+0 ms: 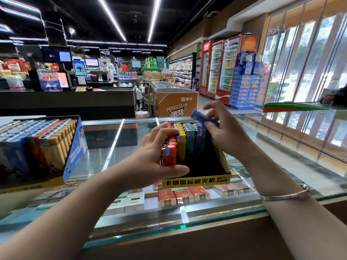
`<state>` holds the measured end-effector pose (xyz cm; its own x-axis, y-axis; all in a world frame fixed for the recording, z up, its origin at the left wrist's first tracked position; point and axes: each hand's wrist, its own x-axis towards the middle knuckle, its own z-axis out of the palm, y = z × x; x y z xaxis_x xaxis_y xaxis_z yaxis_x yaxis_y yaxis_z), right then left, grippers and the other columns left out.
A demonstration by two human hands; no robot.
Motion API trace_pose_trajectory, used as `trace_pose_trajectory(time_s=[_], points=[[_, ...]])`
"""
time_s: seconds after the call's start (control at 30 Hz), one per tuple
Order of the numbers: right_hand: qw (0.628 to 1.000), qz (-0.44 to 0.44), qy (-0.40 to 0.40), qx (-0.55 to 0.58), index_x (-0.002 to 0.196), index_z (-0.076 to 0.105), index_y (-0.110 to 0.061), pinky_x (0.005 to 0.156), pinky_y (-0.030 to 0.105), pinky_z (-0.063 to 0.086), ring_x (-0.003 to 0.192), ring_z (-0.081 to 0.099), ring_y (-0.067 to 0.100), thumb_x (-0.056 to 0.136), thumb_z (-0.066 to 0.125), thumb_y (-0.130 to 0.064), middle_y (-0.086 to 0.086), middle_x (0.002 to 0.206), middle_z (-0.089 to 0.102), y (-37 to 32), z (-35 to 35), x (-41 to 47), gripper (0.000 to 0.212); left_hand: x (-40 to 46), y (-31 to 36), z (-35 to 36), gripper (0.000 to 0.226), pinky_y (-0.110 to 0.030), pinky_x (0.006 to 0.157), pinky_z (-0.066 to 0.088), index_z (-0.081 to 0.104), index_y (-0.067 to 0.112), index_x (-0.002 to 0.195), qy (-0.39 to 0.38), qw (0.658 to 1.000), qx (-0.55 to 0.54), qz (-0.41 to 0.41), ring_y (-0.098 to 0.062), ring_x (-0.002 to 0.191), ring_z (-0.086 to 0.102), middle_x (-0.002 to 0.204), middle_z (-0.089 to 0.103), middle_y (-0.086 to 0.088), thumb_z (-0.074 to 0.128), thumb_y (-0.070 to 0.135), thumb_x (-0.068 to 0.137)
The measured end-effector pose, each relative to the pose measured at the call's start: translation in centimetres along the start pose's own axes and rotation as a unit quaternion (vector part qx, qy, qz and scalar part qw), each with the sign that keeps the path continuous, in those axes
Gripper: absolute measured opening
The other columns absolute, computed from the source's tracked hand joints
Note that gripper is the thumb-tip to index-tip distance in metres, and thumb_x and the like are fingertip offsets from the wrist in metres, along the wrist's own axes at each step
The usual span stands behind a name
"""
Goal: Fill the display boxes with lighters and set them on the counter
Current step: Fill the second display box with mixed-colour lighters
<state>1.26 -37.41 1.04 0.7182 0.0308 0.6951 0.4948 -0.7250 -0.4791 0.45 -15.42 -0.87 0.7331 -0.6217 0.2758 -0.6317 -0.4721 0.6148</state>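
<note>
Yellow-fronted box (195,182) sits mid-frame on the glass counter (281,160), holding four rows of upright lighters (185,141), red, yellow, teal and blue, its right part bare; the left hand (150,156) curls round the red row, thumb under the nearest one; the right hand (225,128) pinches one blue lighter (201,117) above the blue row; a second box (73,152), at the left edge, is packed full; cigarette packs (184,196) lie under the glass.

yellow display box (196,181) half-filled (upright lighters (185,141)), on counter (281,166)
</note>
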Motion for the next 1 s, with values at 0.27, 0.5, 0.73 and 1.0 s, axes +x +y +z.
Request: trace_pose_trajectory(time_s=[0.27,0.5,0.73,1.0], points=[[0.957,0.049,0.075,0.274,0.093,0.054,-0.026,0.06,0.019,0.051,0.069,0.061,0.015,0.085,0.056,0.009,0.004,0.081,0.058,-1.3,-1.0,0.0,0.036,-0.1,0.4,-0.1,0.078,-0.035,0.106,0.036,0.026,0.054,0.121,-0.003,1.0,-0.006,-0.002,-0.01,0.129,0.014,0.117,0.013,0.049,0.064,0.064,0.054],[0.96,0.04,-0.06,0.27,0.083,0.063,-0.017,0.042,0.019,0.046,0.052,0.056,0.016,0.08,0.065,0.001,0.008,0.077,0.064,-1.4,-1.3,-0.6,0.018,0.0,0.2,0.0,0.076,-0.026,0.1,0.036,0.026,0.056,0.119,-0.001,1.0,-0.006,0.001,-0.006,0.127,0.014,0.117,0.012,0.049,0.065,0.063,0.054],[0.994,0.001,-0.087,0.071,0.087,0.063,-0.021,0.07,0.037,0.057,0.074,0.06,0.022,0.074,0.075,-0.005,-0.003,0.08,0.055,-1.2,-0.4,-0.4,0.024,0.0,0.1,0.0,0.074,-0.037,0.106,0.037,0.027,0.057,0.117,-0.002,1.0,-0.01,0.0,-0.008,0.127,0.015,0.115,0.013,0.05,0.066,0.063,0.055],[0.993,-0.015,-0.083,0.082,0.069,0.062,-0.02,0.054,0.016,0.044,0.058,0.05,0.005,0.071,0.077,-0.007,0.002,0.076,0.06,-0.4,-0.3,-0.2,0.02,0.1,0.0,-0.1,0.075,-0.043,0.102,0.042,0.027,0.056,0.118,-0.008,1.0,-0.015,-0.002,-0.013,0.128,0.017,0.116,0.013,0.048,0.067,0.063,0.056]])
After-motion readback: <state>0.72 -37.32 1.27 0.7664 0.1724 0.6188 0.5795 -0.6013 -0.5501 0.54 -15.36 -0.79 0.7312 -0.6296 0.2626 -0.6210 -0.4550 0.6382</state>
